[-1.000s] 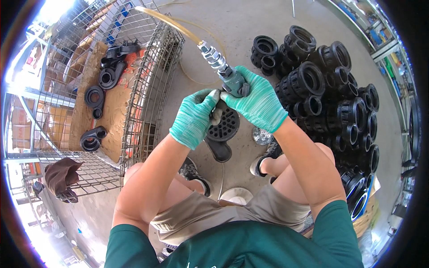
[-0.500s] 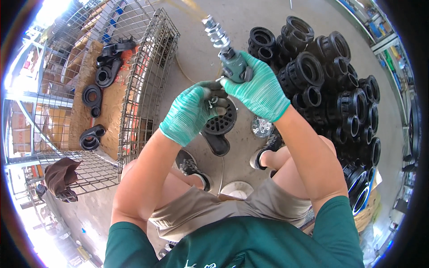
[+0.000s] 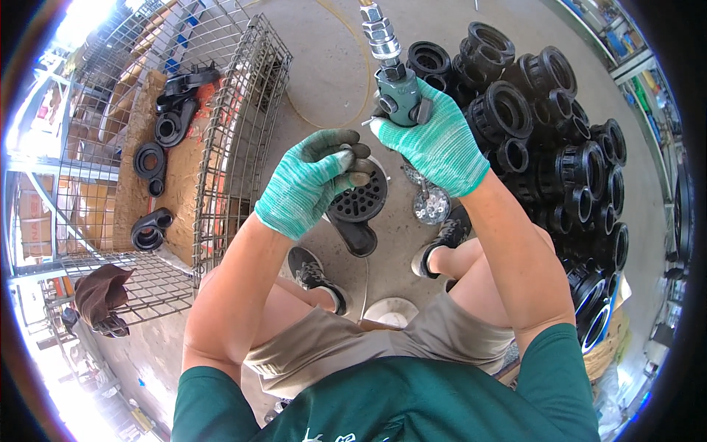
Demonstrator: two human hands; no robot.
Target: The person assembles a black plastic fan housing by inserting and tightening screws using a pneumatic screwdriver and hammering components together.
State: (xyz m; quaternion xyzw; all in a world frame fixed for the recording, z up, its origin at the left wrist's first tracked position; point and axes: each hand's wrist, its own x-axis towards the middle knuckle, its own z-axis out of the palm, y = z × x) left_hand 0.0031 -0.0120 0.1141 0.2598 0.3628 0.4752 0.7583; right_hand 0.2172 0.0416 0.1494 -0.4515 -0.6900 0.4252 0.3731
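Observation:
My right hand, in a green-and-grey knit glove, is wrapped around a teal air-powered driver. A silver hose coupling rises from the tool's far end. To its left, my gloved left hand is raised with its fingers curled toward the thumb; whatever lies in them is too small or hidden to name. Below that hand, a black round plastic part with a holed face and a short neck rests on the floor between my shoes, partly covered by my fingertips. Beside it sits a clear dish of small metal pieces.
On the left stands a wire cage holding black pump-like housings on cardboard. Several black ribbed fittings are piled at the right. A thin yellowish hose loops across the floor. A brown cloth hangs on the cage's near corner.
My hands have moved apart. The right has tilted the driver more upright and away from the left. Small metal pieces seen in my left fingers before are now mostly hidden.

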